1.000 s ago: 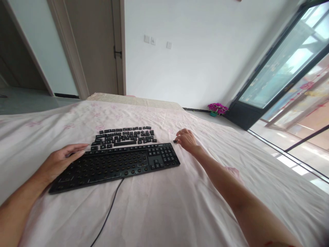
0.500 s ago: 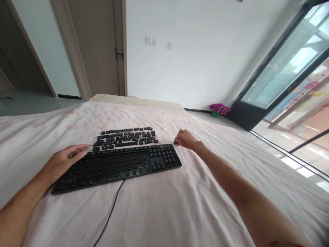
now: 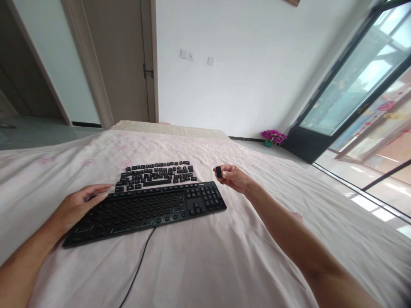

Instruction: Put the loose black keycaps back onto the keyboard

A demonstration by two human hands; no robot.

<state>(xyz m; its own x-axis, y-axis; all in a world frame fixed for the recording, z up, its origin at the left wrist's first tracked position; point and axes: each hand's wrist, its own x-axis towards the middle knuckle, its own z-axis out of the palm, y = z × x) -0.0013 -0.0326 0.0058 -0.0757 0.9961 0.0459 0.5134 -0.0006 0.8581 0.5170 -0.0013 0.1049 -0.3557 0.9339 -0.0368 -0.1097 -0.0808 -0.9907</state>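
Observation:
A black keyboard [image 3: 135, 214] lies on the pink sheet, its main block stripped of caps and showing bare key seats. The number pad and the top row still carry caps. My left hand [image 3: 80, 201] rests over the keyboard's upper left corner, fingers stretched out and thumb apart. Off the keyboard's upper right corner, my right hand [image 3: 233, 177] is raised with a small black block [image 3: 218, 172] pinched between thumb and fingers. The block looks like a keycap or a pair of them. Loose keycaps [image 3: 157, 182] lie in rows just behind the keyboard.
A black cable [image 3: 138, 267] runs from the keyboard's front edge across the bedsheet [image 3: 231, 261] towards me. Beyond the bed are a door [image 3: 118, 60], a white wall with switches [image 3: 192, 56], a pot of purple flowers [image 3: 272, 137] and a glass door [image 3: 346, 94] at right.
My right hand has lifted a little off the sheet and turned, bringing the small black block into fuller view. My left hand stays over the keyboard's corner.

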